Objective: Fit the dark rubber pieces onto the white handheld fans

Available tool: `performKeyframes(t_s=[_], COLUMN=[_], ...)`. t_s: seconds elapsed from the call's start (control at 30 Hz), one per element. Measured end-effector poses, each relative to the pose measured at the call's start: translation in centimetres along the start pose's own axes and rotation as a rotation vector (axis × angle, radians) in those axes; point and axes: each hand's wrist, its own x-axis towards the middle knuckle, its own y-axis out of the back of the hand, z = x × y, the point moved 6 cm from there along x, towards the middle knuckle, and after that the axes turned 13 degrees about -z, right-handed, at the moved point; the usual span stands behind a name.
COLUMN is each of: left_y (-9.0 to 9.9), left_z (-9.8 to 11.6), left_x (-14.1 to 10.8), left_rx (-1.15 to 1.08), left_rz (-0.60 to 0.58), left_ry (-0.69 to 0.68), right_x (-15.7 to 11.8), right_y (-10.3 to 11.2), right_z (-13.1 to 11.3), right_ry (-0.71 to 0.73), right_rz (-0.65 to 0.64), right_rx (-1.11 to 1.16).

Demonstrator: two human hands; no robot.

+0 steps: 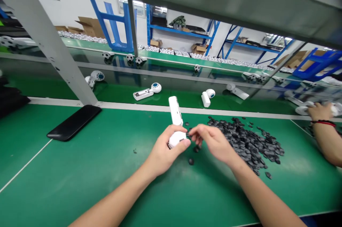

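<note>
A white device [175, 110] with a rounded head and a long flat handle is in my left hand [165, 147]. My fingers and thumb wrap round its head, and the handle points away from me. Just right of the head is my right hand [213, 141], its fingers bent together near the device; what they hold, if anything, is too small to tell. A large pile of small black pieces [247, 143] lies on the green table [112, 170] beyond and right of my right hand. A few loose black pieces [191, 162] are close to both hands.
A black tray [74, 123] lies at the left. Behind the table's white edge [128, 106], several white devices [144, 94] rest on a green belt. A slanted metal post [57, 42] stands at the left. Another person's hand [320, 111] touches white parts at the right.
</note>
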Motion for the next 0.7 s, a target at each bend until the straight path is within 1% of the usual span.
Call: performKeyframes(t_s=[0.03,0.07,0.1,0.13,0.2,0.27,0.33,0.5,0.7], left_y=[0.4,0.8,1.4,2.0,3.2,4.2,4.7,4.9,5.0], left_z=[-0.4,-0.6,-0.8,-0.9,-0.8,-0.4,-0.1,-0.6,-0.8], left_x=[0.0,0.1,0.0,0.0,-0.2,-0.3,-0.2,0.2,0.0], left_rx=[-0.066,-0.12,-0.162,-0.192,-0.228,-0.226,-0.177,-0.032,0.046], left_rz=[0.012,0.025,0.041,0.063,0.108,0.142,0.157,0.119,0.148], left_ry=[0.03,0.056,0.07,0.078,0.082,0.079,0.091,0.136,0.079], right_x=[-0.1,-0.3,-0.4,-0.4,-0.4,-0.3,-0.2,0.4,1.2], right_y=[1.3,2.7,3.8,4.6,5.4,5.5,5.4,5.2,5.6], right_z=[0.6,1.3,1.9,2.6,3.9,5.0,5.6,6.0,7.3], right_ry=[-0.039,-0.086,-0.132,-0.171,-0.227,-0.254,-0.262,-0.252,-0.266], right_rz=[0.052,0.102,0.12,0.11,0.047,-0.004,-0.013,0.032,0.112], right_rx=[-0.032,-0.112,-0.219,-0.326,-0.489,-0.573,-0.617,-0.649,-0.629])
